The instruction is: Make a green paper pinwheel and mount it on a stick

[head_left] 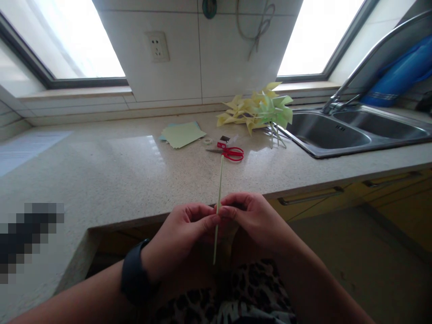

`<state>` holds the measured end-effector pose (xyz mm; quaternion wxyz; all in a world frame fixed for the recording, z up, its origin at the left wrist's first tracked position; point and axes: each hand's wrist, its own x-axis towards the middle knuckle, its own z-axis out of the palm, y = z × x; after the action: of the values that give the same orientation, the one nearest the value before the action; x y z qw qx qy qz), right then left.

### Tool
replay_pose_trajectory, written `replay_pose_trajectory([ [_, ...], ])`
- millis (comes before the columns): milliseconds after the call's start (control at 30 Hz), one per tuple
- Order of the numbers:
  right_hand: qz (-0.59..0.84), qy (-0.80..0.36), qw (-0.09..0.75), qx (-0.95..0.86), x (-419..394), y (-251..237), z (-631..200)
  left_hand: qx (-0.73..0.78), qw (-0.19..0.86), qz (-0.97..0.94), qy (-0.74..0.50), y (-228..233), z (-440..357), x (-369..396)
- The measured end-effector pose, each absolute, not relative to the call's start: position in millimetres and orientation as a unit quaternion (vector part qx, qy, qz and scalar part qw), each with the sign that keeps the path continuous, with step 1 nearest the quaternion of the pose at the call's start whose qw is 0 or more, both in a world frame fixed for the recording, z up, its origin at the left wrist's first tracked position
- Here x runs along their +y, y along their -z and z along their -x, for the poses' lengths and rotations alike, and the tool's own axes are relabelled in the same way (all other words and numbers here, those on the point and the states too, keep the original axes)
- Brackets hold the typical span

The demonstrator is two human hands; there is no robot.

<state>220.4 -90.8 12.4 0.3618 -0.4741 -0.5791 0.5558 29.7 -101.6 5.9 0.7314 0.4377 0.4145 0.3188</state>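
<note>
A thin, pale green rolled paper stick (pixel 220 182) stands nearly upright between my two hands, its upper end leaning slightly right. My left hand (pixel 184 231), with a dark watch (pixel 137 274) on the wrist, pinches its middle between thumb and fingers. From the other side my right hand (pixel 248 216) pinches the same stretch of the stick. Both hands are just in front of the counter's near edge. Beyond the stick's top, red-handled scissors (pixel 234 154) lie on the counter beside a small red and white box (pixel 223 141) and a small roll of tape (pixel 207 141).
Pale green and blue paper sheets (pixel 182 135) lie stacked on the stone counter (pixel 124 180). Yellow and green paper pinwheels (pixel 256 110) are heaped by the wall, left of a steel double sink (pixel 324 146) with a tap (pixel 332 105). Printed paper (pixel 27 148) lies far left.
</note>
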Motion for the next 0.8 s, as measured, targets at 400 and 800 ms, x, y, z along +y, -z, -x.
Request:
replay_pose_trajectory([
  [400, 0.448, -0.59, 0.449, -0.5, -89, -1, -215, 0.424, 0.726, -0.396, -0.368, -4, -31, -100],
  [800, 0.473, -0.584, 0.442, -0.49, -90, -1, -201, 0.417, 0.723, -0.412, -0.366, 0, -31, -101],
])
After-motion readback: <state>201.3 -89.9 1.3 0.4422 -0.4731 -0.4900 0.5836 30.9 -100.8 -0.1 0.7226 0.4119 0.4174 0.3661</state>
